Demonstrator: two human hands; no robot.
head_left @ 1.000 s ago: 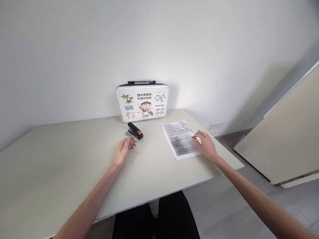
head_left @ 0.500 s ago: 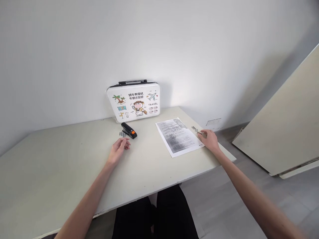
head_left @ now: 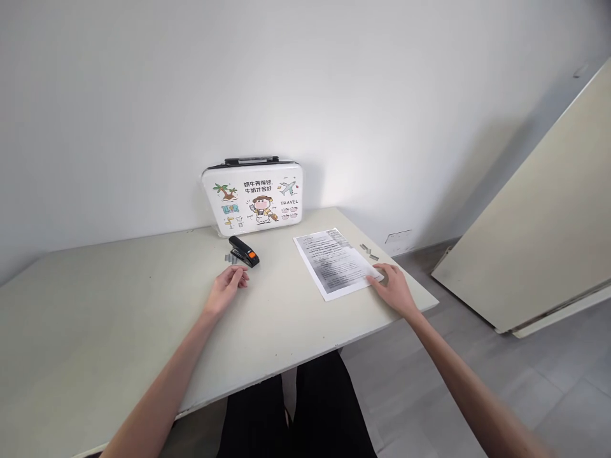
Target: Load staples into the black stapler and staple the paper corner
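Observation:
My left hand rests on the table just in front of a black stapler with an orange part, its fingers loosely curled and nothing visible in them. Grey staple strips lie beside the stapler. At the near right corner of a printed sheet of paper, my right hand has its thumb on the page and its fingers round the edge. More staple strips lie just beyond those fingers, to the right of the sheet.
A white case with cartoon prints and a black handle stands on the table against the wall. Past the table's right edge, a pale panel slants above the grey floor.
My right hand has moved back from the staple strips to the paper's corner, leaving the strips on the table. My left hand stays in place. The view has shifted slightly.

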